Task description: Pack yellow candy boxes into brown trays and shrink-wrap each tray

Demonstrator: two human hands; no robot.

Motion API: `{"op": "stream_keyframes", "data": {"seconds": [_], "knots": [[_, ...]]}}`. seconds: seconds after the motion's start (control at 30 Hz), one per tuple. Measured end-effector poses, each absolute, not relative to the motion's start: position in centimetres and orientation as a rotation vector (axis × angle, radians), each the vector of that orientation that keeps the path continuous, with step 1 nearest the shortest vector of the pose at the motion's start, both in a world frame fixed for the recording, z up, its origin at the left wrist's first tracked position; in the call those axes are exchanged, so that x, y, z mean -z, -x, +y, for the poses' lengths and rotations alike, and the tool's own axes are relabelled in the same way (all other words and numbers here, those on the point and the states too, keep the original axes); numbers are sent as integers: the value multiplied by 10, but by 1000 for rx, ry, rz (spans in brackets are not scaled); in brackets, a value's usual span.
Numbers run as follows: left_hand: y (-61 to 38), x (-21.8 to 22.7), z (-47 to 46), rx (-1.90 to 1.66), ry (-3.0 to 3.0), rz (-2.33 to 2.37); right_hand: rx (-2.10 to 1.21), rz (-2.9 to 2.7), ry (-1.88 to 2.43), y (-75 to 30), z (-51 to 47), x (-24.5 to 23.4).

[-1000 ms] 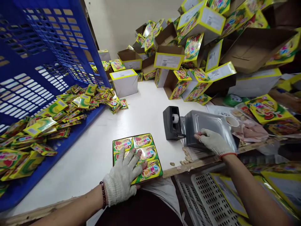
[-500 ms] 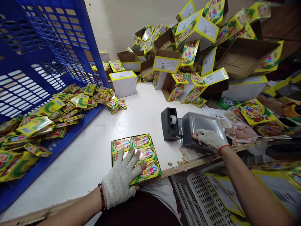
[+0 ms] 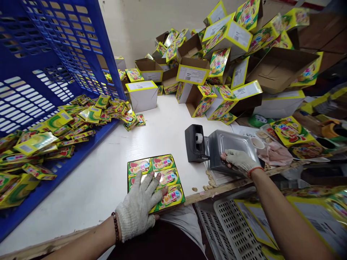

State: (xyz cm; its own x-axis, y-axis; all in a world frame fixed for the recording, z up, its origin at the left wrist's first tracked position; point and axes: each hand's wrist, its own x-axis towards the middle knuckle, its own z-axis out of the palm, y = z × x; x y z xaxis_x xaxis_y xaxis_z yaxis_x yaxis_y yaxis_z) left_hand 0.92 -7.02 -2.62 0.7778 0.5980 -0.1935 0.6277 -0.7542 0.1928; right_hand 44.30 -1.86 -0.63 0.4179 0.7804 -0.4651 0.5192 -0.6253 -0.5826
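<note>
Left hand (image 3: pixel 138 206) spread on packs (image 3: pixel 172 196), left of tape dispenser (image 3: pixel 193 146) | right hand (image 3: pixel 240 161) curled over plastic trays (image 3: pixel 234 140) right of it, can't tell if pinching | risk: tugging could jostle dispenser

Under my left hand (image 3: pixel 138 207): square, open-topped box (image 3: pixel 179 178), lying flat, near side, middle. Packs (image 3: pixel 171 196) inside sit snug, faces up, glossy yellow-green, bright "TWINS" lettering, watermelon and pineapple pictures. Two columns; my palm and fingers hide part of left one. Under my right hand (image 3: pixel 240 160), farther right: shiny grey see-through plastic (image 3: pixel 236 142), block-shaped, raised rim on top, lying flat. My fingertips touch its near part; can't tell whether single piece or stack.
</note>
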Motion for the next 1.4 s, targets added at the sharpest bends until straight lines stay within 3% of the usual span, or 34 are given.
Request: {"op": "stream_keyframes", "data": {"seconds": [1.03, 1.4], "knots": [[-12, 21, -72, 169, -2716, 967, -1032, -1140, 2323, -437, -21, -3], [-12, 24, -72, 189, -2712, 962, -722, -1271, 2370, -422, -6, -1]]}}
